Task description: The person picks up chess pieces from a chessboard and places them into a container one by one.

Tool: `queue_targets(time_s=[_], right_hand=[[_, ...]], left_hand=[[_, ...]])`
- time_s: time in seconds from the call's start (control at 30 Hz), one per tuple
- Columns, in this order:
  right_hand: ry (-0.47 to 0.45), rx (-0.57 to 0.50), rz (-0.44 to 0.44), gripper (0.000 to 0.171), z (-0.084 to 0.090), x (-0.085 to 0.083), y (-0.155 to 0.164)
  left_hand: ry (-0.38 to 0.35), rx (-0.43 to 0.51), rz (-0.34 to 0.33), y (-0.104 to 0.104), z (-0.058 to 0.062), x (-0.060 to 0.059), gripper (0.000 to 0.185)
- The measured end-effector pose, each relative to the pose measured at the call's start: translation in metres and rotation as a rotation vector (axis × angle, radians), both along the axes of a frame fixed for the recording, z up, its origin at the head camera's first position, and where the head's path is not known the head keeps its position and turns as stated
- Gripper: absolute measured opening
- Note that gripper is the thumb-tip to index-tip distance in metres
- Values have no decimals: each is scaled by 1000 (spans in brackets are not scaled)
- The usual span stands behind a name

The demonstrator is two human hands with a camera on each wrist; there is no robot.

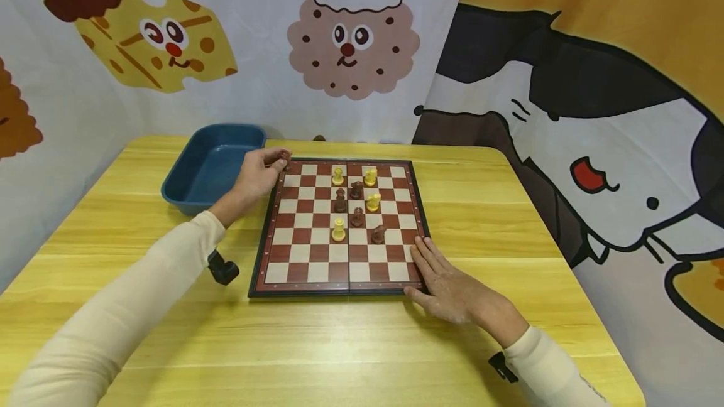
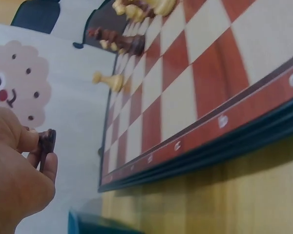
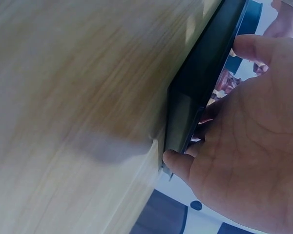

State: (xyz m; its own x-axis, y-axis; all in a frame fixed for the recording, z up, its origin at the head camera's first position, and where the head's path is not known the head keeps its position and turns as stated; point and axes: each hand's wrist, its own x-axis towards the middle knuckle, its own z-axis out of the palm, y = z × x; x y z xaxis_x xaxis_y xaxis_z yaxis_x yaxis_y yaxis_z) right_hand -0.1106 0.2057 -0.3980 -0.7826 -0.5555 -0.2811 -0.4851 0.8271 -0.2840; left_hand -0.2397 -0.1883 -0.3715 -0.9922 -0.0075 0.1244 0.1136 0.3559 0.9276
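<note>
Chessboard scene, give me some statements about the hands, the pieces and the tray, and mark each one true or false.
1. The left hand pinches a dark chess piece. True.
2. The right hand holds a yellow piece. False: it rests flat on the chessboard at its near right corner and holds nothing.
3. The blue tray sits to the left of the board. True.
4. Only dark pieces stand on the board. False: yellow pieces stand among the dark ones.
5. The board lies on a yellow wooden table. True.
</note>
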Motion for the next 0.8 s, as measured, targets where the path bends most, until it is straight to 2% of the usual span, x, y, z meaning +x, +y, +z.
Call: queue_targets(time_s=[0.13,0.37,0.63,0.8], right_hand=[[4,34,-1,85,-3,-1,0],[-4,21,-7,84,-6,-2,0],[3,21,-9,85,-6,-2,0],[-3,17,-3,86,-3,-2,0]], left_hand=[[26,-5,30,-13,5,1,30],[53,-9,66,-31,10,3,31],[43,-40,193,-49,17,4,32],[33,-6,265,-63,19,1,33]])
